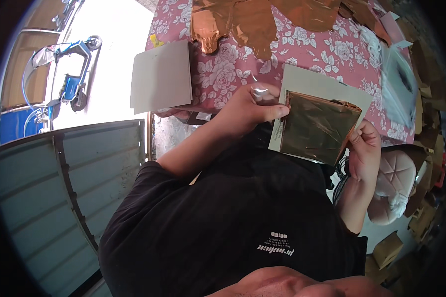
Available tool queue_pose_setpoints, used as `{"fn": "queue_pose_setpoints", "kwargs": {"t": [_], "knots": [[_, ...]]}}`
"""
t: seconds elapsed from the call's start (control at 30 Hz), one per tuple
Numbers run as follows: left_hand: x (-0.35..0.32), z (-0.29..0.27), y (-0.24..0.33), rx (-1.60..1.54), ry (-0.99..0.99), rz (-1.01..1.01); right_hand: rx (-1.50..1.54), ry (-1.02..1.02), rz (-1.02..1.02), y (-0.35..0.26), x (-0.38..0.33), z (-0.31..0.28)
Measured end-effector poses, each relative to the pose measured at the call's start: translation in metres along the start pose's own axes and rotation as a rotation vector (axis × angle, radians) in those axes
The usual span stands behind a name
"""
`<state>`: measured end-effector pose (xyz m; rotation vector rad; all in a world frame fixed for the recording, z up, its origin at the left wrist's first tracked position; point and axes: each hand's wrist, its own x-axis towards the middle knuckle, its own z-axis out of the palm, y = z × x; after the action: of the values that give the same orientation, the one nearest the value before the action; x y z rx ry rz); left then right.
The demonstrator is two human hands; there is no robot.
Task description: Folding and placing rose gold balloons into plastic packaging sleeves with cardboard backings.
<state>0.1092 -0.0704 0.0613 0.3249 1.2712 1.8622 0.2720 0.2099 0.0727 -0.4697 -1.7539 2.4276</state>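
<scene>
Folded copper foil [319, 128] lies on a pale card [327, 81] between both hands; the left grip [252, 109] clamps the card's left edge (thumb uppermost), the right grip [365, 143] pinches the foil's right edge.

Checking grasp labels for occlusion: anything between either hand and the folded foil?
Nothing visible. The left hand has its thumb on the left edge of the folded foil; the right hand is at its right edge. The pale card lies behind the foil, not over it.
</scene>
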Motion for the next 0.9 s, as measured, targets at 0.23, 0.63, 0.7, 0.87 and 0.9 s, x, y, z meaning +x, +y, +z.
{"fn": "queue_pose_setpoints", "kwargs": {"t": [0.23,0.63,0.7,0.87,0.9], "knots": [[-0.001,-0.009,-0.006,0.041,-0.034,-0.01,-0.187,0.002,0.044,0.003,0.004,-0.005],[0.004,-0.01,-0.003,0.054,-0.011,0.032,-0.078,0.018,0.144,-0.005,0.01,0.002],[0.005,-0.008,-0.003,0.047,-0.009,0.027,-0.086,0.003,0.136,-0.003,0.009,-0.003],[0.005,-0.009,-0.009,-0.019,0.013,0.045,-0.112,-0.04,0.116,-0.002,0.008,-0.004],[0.007,-0.009,-0.01,-0.02,0.008,0.044,-0.114,-0.034,0.115,-0.001,0.009,-0.002]]}}
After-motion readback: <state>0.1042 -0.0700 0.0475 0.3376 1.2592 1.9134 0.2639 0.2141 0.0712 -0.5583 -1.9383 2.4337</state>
